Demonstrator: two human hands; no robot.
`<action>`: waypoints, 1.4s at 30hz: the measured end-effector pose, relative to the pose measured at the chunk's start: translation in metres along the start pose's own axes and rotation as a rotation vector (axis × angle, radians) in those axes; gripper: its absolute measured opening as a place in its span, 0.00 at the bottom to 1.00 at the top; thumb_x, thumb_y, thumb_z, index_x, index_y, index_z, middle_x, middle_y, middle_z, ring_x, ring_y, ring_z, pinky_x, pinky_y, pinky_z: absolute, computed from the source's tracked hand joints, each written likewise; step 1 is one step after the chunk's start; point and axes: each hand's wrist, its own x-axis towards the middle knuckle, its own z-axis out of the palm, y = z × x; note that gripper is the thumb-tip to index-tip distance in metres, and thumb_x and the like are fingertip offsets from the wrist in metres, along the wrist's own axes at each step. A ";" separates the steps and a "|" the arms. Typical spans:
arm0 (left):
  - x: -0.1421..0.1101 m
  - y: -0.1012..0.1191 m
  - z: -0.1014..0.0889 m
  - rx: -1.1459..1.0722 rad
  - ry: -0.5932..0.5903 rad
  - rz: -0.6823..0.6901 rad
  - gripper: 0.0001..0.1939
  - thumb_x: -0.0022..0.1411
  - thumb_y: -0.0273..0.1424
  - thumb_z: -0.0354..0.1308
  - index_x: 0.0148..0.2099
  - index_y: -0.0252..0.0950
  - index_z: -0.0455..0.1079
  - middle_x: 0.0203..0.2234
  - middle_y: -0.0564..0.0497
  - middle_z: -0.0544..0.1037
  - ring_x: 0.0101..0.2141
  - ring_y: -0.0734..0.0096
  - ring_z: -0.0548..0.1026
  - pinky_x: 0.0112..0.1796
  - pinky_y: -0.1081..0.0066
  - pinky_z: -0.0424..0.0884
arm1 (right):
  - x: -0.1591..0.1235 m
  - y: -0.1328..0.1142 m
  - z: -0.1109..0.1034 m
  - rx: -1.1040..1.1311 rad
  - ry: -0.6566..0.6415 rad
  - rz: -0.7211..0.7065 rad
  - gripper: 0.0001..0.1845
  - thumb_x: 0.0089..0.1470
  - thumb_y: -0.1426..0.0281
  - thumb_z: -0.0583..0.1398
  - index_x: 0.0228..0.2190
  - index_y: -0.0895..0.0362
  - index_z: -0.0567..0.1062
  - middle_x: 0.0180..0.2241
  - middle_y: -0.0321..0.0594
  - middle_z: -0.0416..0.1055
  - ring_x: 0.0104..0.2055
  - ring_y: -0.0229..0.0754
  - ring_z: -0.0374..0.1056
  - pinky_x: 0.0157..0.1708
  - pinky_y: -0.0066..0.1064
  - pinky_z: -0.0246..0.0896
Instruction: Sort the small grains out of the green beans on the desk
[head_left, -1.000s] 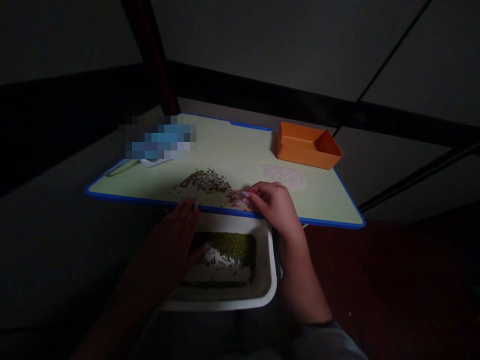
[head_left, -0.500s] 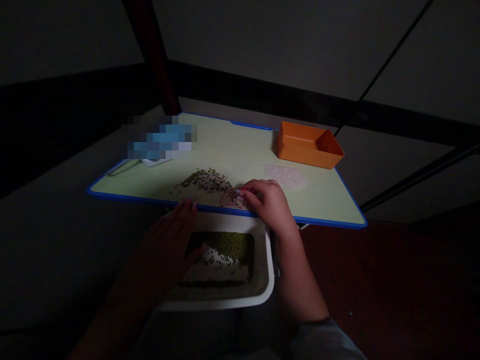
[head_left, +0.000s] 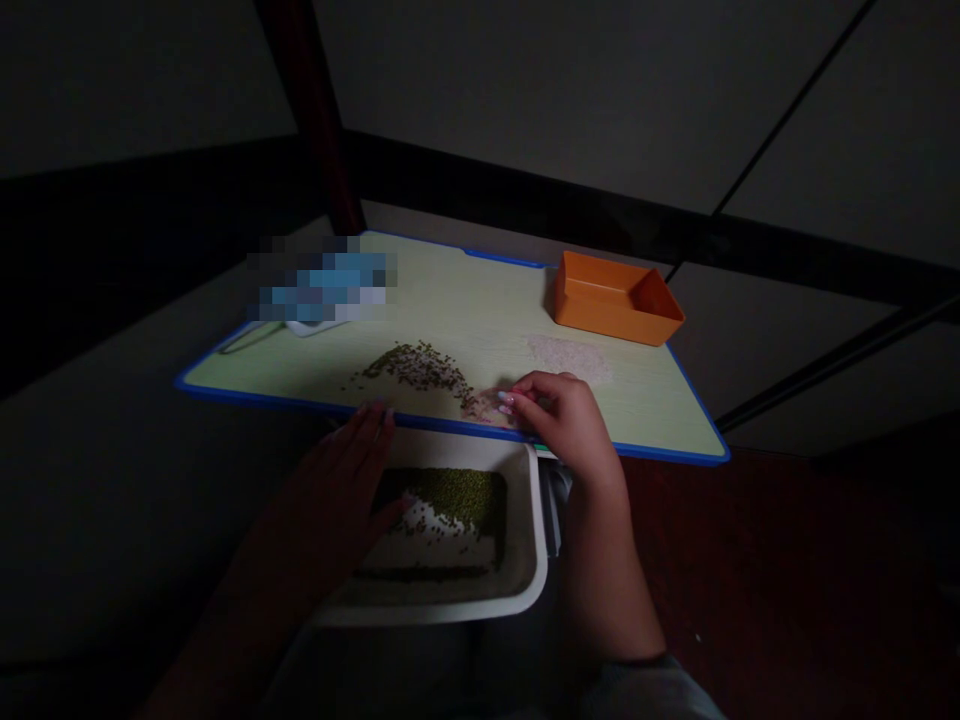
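I could read no text, label, brand, number or sign from where I operated. The blue and white item [head_left: 330, 288] near the left edge of the counter [head_left: 465, 305] was blurred into coarse squares, so I could not tell whether it bore any print. On the outer faces of the orange box [head_left: 615, 318], by the far right corner, I made out no lettering.
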 end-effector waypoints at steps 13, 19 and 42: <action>-0.001 -0.002 0.004 0.013 0.029 0.022 0.44 0.67 0.53 0.39 0.75 0.32 0.35 0.72 0.33 0.56 0.70 0.47 0.59 0.63 0.51 0.63 | 0.000 0.015 -0.008 -0.083 0.074 0.082 0.10 0.60 0.67 0.63 0.28 0.55 0.80 0.24 0.38 0.78 0.25 0.39 0.69 0.29 0.31 0.57; 0.001 -0.003 0.006 0.022 0.038 0.022 0.45 0.67 0.55 0.37 0.75 0.32 0.34 0.72 0.33 0.57 0.69 0.46 0.62 0.62 0.50 0.64 | -0.002 0.020 -0.011 -0.046 0.124 0.071 0.09 0.60 0.67 0.62 0.29 0.55 0.80 0.26 0.40 0.80 0.28 0.41 0.72 0.32 0.31 0.59; 0.001 -0.001 0.003 -0.029 -0.012 -0.018 0.45 0.66 0.55 0.39 0.74 0.31 0.38 0.72 0.33 0.55 0.70 0.46 0.59 0.63 0.47 0.64 | 0.001 0.020 -0.008 -0.078 0.102 0.132 0.10 0.60 0.66 0.62 0.29 0.56 0.81 0.25 0.41 0.80 0.27 0.41 0.71 0.29 0.30 0.58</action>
